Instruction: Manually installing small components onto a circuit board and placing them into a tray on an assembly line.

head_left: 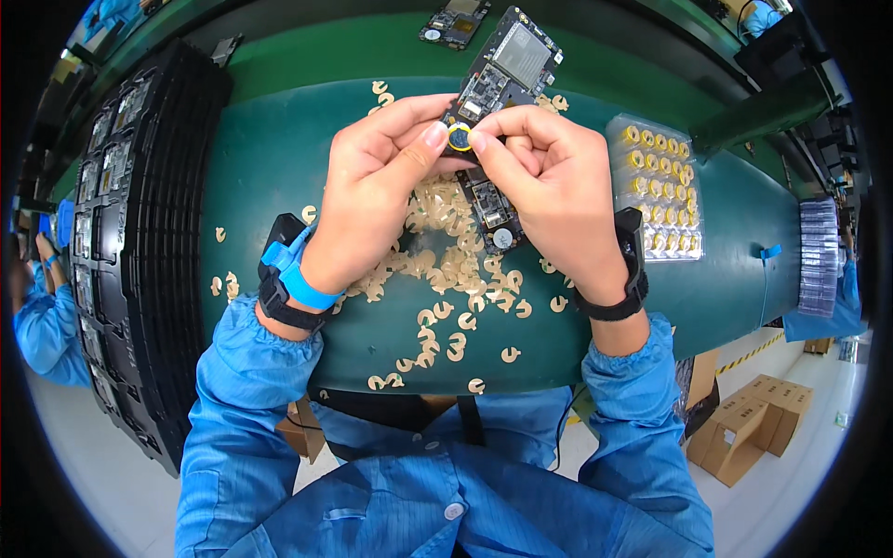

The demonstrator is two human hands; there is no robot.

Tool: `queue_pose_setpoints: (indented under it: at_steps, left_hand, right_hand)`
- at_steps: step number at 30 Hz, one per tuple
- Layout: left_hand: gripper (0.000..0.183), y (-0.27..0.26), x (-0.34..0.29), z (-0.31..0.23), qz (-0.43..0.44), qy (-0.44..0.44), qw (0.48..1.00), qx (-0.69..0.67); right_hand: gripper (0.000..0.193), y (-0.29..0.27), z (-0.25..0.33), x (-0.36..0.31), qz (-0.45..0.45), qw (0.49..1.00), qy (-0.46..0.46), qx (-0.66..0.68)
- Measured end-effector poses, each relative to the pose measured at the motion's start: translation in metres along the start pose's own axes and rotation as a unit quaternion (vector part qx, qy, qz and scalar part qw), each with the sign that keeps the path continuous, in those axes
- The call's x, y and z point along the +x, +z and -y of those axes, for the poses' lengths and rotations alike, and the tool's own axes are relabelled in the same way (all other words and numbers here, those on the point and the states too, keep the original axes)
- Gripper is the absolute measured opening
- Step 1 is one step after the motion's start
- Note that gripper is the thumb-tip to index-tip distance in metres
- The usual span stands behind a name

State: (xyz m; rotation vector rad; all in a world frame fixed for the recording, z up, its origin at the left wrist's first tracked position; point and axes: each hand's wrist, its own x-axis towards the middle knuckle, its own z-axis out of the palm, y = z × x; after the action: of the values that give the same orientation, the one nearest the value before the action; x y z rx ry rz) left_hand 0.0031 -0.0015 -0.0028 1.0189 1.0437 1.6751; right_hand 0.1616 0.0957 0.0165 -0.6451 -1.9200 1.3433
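Above the far middle of the green table, my left hand (377,172) is closed on the lower end of a dark circuit board (491,84). A round dark part with a yellow rim (459,138) sits at that end, under my left thumb. My right hand (558,177) is closed in a pinch, thumb and forefinger tips against the round part's right edge; its other fingers are curled. Beneath my hands, another circuit board (490,206) lies among many cream C-shaped pieces (456,256). Its upper end is hidden by my hands.
Right of my hands stands a clear tray (618,141) holding rows of yellow-rimmed round parts. Tall stacked black trays (153,195) rise at the left. Another board (454,22) lies at the back. Clear stacked trays (819,260) stand far right; cardboard boxes (744,423) sit on the floor.
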Motion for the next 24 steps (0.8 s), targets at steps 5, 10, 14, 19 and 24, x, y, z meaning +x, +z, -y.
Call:
queue_pose_setpoints:
  at_steps: [5,10,14,19,24]
  left_hand:
    - [0.037,0.0001,-0.0007,-0.0001,-0.002,-0.005,1.0,-0.003]
    - [0.038,0.0019,-0.001,-0.0015,0.001,0.001,1.0,-0.01]
    - [0.04,0.0036,-0.0016,-0.0029,0.008,0.016,1.0,0.007]
    - [0.039,0.0061,-0.0027,-0.0048,-0.008,0.016,0.999,0.028]
    - [0.037,0.0081,-0.0028,-0.0052,-0.025,0.028,0.998,0.055]
  right_hand:
    - [0.006,-0.0013,0.0016,-0.001,0.007,1.0,-0.001,-0.024]
    - [0.005,-0.0016,0.0023,-0.0019,0.002,0.999,-0.003,-0.033]
    - [0.005,-0.0018,0.0004,-0.0014,0.006,0.999,-0.013,-0.039]
    - [0.005,0.0006,-0.0006,-0.0012,-0.016,0.998,-0.032,-0.049]
    - [0.005,0.0035,-0.0013,-0.002,-0.031,0.998,-0.032,-0.054]
